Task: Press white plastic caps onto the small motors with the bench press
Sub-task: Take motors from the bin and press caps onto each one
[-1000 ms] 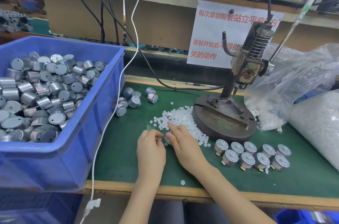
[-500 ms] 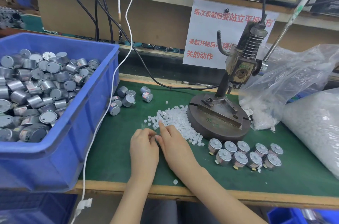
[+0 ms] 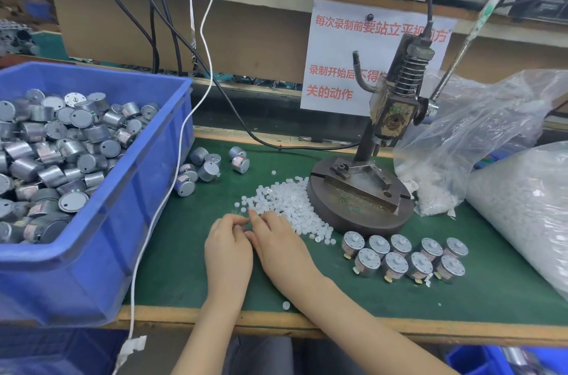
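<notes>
Left hand (image 3: 229,248), right hand (image 3: 281,247) palms down, fingertips meeting beside caps (image 3: 290,201); hold unclear

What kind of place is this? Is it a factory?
Probably a small factory workbench. A blue bin is heaped with small metal motors, a bench press stands on the green mat, and loose white plastic caps lie piled beside it.

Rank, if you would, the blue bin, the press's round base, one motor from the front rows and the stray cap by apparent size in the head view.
1. blue bin
2. round base
3. motor
4. stray cap
The gaps are wide; nearness to the camera does not change the order.
</notes>
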Tool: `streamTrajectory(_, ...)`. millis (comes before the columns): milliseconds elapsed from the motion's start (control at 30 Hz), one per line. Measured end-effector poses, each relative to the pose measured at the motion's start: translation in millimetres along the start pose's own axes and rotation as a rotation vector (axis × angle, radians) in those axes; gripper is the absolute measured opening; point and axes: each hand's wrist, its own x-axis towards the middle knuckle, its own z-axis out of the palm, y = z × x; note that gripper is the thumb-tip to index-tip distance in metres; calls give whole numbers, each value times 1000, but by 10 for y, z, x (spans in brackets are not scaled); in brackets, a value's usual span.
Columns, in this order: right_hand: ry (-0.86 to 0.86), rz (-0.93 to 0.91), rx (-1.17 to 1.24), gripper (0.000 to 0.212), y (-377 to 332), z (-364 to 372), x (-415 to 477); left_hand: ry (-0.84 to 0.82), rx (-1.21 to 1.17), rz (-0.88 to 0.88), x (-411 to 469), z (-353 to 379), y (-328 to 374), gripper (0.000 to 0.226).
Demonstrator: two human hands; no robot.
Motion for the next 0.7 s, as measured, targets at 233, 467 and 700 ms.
streamTrajectory(233,151,63,361,44,62,-76,-43,-200,-130,58,-9,-9,40,39)
streamTrajectory(467,363,95,685,29,101,-123,-97,-327,-62,242,-67,5,61,45)
streamTrajectory(700,412,288,896,18,124,-176,-107,-324,0,251,-109,26,108,48)
